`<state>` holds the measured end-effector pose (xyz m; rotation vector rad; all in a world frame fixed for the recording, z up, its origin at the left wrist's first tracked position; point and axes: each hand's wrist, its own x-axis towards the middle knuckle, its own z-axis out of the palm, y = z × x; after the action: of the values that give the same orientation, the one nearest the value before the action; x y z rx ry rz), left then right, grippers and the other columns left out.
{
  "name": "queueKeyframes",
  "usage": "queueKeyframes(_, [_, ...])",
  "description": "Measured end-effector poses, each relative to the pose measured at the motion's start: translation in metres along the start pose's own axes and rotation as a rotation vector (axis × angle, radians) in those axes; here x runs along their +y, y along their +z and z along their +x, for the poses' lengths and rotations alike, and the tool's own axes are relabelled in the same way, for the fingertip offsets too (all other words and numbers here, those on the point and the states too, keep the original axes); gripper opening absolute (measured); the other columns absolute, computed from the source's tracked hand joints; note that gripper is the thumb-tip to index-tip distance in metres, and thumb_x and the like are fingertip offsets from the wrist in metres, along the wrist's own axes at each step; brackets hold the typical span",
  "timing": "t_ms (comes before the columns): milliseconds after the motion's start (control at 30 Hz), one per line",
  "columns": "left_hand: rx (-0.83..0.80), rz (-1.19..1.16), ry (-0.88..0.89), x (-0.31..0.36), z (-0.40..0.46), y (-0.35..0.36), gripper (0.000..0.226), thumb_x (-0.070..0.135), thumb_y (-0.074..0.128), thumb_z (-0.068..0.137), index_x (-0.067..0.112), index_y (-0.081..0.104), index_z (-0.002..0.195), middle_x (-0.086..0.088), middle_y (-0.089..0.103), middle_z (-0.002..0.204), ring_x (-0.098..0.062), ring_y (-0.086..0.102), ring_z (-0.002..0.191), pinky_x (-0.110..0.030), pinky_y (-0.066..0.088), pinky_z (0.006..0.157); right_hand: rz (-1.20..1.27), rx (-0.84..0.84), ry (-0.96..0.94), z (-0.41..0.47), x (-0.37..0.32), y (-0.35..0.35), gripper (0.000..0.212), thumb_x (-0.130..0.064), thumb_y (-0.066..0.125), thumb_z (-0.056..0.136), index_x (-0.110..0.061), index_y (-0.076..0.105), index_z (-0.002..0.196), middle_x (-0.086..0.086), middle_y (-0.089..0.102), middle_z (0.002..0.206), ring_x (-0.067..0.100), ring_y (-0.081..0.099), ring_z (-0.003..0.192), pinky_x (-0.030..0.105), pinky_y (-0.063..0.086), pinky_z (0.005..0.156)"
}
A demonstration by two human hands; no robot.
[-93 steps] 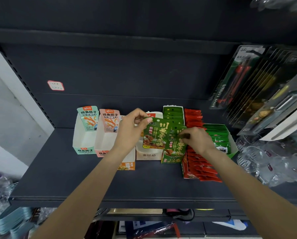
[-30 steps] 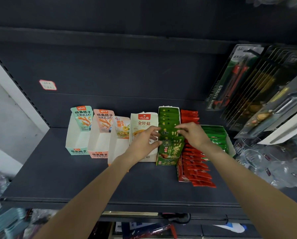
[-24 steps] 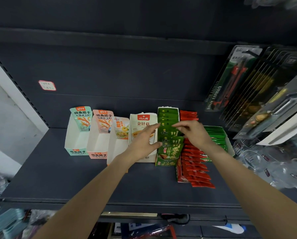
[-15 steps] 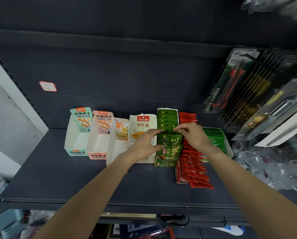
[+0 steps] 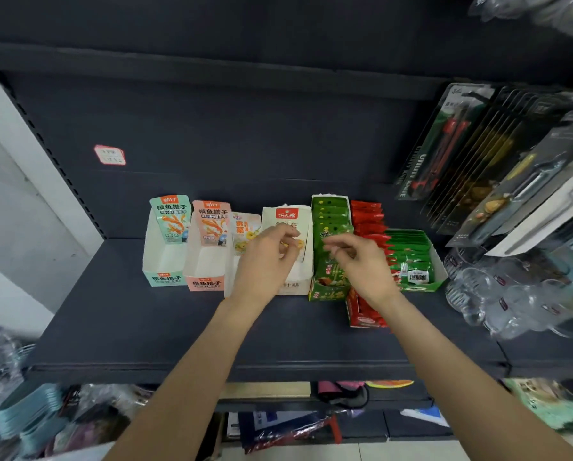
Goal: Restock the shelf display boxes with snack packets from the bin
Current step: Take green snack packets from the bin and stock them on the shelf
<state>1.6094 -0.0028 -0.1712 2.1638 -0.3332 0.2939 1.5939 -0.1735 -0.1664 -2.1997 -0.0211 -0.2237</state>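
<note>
A narrow green display box (image 5: 328, 292) stands mid-shelf, filled with a row of green snack packets (image 5: 330, 215). My left hand (image 5: 266, 265) hovers in front of the white display box (image 5: 288, 215) just left of it, fingers loosely curled and holding nothing. My right hand (image 5: 361, 265) hovers over the front of the green box and the red packets (image 5: 366, 217), fingers also loosely curled and empty. A red display box (image 5: 361, 319) sits under my right wrist. The bin is not in view.
Left of the white box stand a teal box (image 5: 165, 262), a pink box (image 5: 205, 269) and a box with a yellow packet (image 5: 245, 229), all mostly empty. A wider green box (image 5: 416, 277) sits right. Hanging utility knives (image 5: 444, 141) and clear glassware (image 5: 511, 294) crowd the right side.
Both hands pushed the handful of green packets down into the green box, let go and drew back toward me. They now hold nothing.
</note>
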Motion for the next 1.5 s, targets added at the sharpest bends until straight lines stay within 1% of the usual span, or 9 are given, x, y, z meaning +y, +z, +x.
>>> queueKeyframes(300, [0.125, 0.111, -0.194, -0.023, -0.133, -0.071, 0.013, 0.022, 0.056, 0.091, 0.021, 0.063, 0.102, 0.005, 0.064, 0.082, -0.009, 0.06, 0.075, -0.032, 0.052, 0.071, -0.019, -0.146, -0.071, -0.1, -0.037, 0.067, 0.024, -0.003, 0.054, 0.09, -0.012, 0.069, 0.106, -0.003, 0.067, 0.099, 0.005, 0.057, 0.083, 0.0, 0.037, 0.07])
queueKeyframes(400, [0.113, 0.104, -0.32, -0.041, -0.198, -0.089, 0.012, 0.017, 0.057, 0.091, 0.018, 0.064, 0.101, 0.006, 0.063, 0.078, -0.008, 0.059, 0.074, -0.032, 0.052, 0.074, -0.04, -0.263, -0.062, -0.146, -0.04, 0.091, 0.026, -0.003, 0.052, 0.092, -0.015, 0.068, 0.108, -0.001, 0.063, 0.105, 0.006, 0.054, 0.088, 0.004, 0.036, 0.076])
queueKeyframes(533, [0.088, 0.142, -0.423, -0.057, -0.288, -0.117, 0.01, 0.017, 0.057, 0.091, 0.024, 0.061, 0.096, 0.011, 0.061, 0.072, -0.003, 0.058, 0.067, -0.026, 0.047, 0.062, -0.015, -0.391, -0.019, -0.213, -0.047, 0.127, 0.025, -0.003, 0.052, 0.091, -0.013, 0.069, 0.106, 0.0, 0.065, 0.105, 0.009, 0.057, 0.091, 0.009, 0.037, 0.079])
queueKeyframes(667, [0.11, 0.101, -0.561, -0.076, -0.359, -0.15, 0.015, 0.008, 0.056, 0.09, 0.02, 0.061, 0.097, -0.002, 0.066, 0.081, -0.017, 0.062, 0.074, -0.017, 0.044, 0.062, 0.043, -0.485, 0.019, -0.27, -0.061, 0.166, 0.024, -0.003, 0.051, 0.092, -0.01, 0.067, 0.109, 0.003, 0.067, 0.107, 0.015, 0.061, 0.099, 0.021, 0.046, 0.085])
queueKeyframes(967, [0.029, 0.167, -0.602, -0.139, -0.422, -0.215, 0.03, 0.009, 0.057, 0.091, 0.011, 0.06, 0.12, -0.007, 0.062, 0.116, -0.021, 0.057, 0.103, -0.027, 0.043, 0.086, 0.028, -0.569, 0.201, -0.333, -0.086, 0.255, 0.032, -0.005, 0.05, 0.094, -0.009, 0.055, 0.125, 0.006, 0.059, 0.12, 0.015, 0.056, 0.103, 0.009, 0.034, 0.071])
queueKeyframes(1167, [-0.253, 0.307, -0.48, -0.193, -0.429, -0.241, 0.056, 0.02, 0.058, 0.09, 0.017, 0.037, 0.142, -0.009, 0.033, 0.149, -0.027, 0.026, 0.139, -0.035, 0.021, 0.115, -0.008, -0.47, 0.36, -0.348, -0.093, 0.308, 0.042, -0.008, 0.055, 0.092, -0.01, 0.047, 0.134, 0.008, 0.051, 0.136, 0.024, 0.052, 0.12, 0.03, 0.039, 0.097])
queueKeyframes(1233, [-0.337, 0.384, -0.406, -0.207, -0.433, -0.244, 0.063, 0.026, 0.057, 0.091, 0.019, 0.028, 0.146, -0.007, 0.024, 0.154, -0.023, 0.015, 0.143, -0.033, 0.013, 0.115, -0.031, -0.469, 0.384, -0.353, -0.092, 0.323, 0.051, -0.011, 0.058, 0.092, -0.011, 0.04, 0.139, 0.008, 0.047, 0.14, 0.025, 0.047, 0.125, 0.028, 0.035, 0.1])
queueKeyframes(1367, [-0.444, 0.377, -0.417, -0.227, -0.446, -0.239, 0.067, 0.032, 0.055, 0.092, 0.023, 0.019, 0.149, -0.001, 0.013, 0.157, -0.02, 0.006, 0.145, -0.034, 0.009, 0.117, -0.179, -0.506, 0.432, -0.363, -0.083, 0.345, 0.07, -0.033, 0.06, 0.09, -0.025, 0.022, 0.148, 0.008, 0.032, 0.15, 0.028, 0.034, 0.136, 0.049, 0.031, 0.111])
queueKeyframes(1500, [-0.447, 0.358, -0.399, -0.237, -0.453, -0.236, 0.067, 0.035, 0.054, 0.092, 0.023, 0.021, 0.149, 0.001, 0.012, 0.158, -0.019, 0.007, 0.145, -0.037, 0.013, 0.117, -0.188, -0.525, 0.484, -0.371, -0.086, 0.353, 0.07, -0.031, 0.056, 0.093, -0.023, 0.018, 0.151, 0.004, 0.03, 0.153, 0.025, 0.029, 0.14, 0.038, 0.026, 0.114])
